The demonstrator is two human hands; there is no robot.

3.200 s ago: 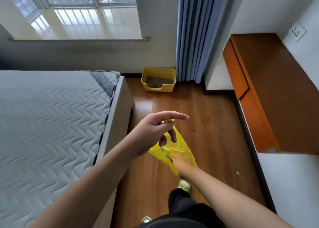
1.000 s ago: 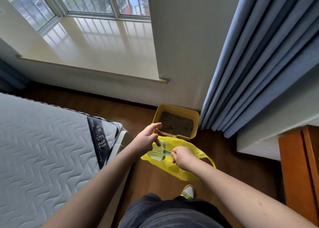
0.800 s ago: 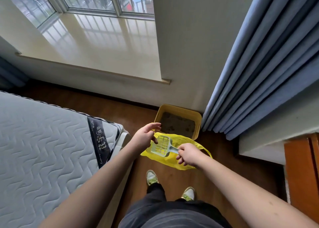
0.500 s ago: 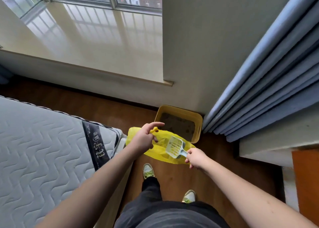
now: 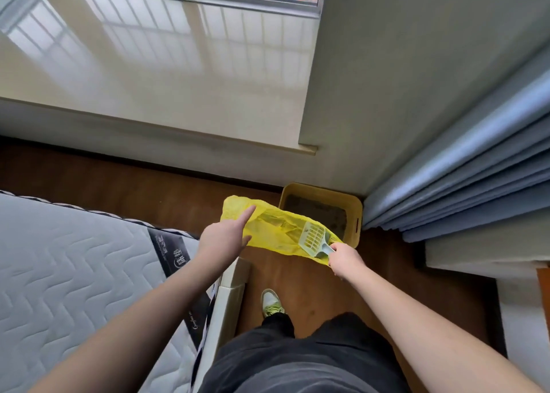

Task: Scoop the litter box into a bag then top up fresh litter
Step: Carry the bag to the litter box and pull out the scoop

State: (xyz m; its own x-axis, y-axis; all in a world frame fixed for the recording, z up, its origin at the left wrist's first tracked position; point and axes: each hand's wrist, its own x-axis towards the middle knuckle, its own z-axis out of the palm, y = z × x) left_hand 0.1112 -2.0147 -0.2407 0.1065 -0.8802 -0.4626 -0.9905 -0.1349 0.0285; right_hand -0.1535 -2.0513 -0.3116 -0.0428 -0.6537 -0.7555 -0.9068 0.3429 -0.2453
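Observation:
A yellow litter box (image 5: 355, 214) with dark grey litter stands on the wooden floor in the corner under the wall. A yellow plastic bag (image 5: 269, 229) is stretched in the air just in front of it, partly hiding its near rim. My left hand (image 5: 221, 239) holds the bag's left edge, index finger stretched out along it. My right hand (image 5: 345, 258) grips the handle of a pale green slotted scoop (image 5: 312, 239) and pinches the bag's right edge with it. The scoop's blade lies against the bag.
A mattress (image 5: 74, 273) on a white bed frame fills the left. A wide window sill (image 5: 148, 74) runs above the floor. Blue curtains (image 5: 464, 169) hang right of the box. A white ledge (image 5: 488, 252) stands at the right. My feet stand on the wooden floor (image 5: 312, 288).
I have walked up to the litter box. My hands have moved apart and pulled the bag wider; the scoop has shifted right with my right hand.

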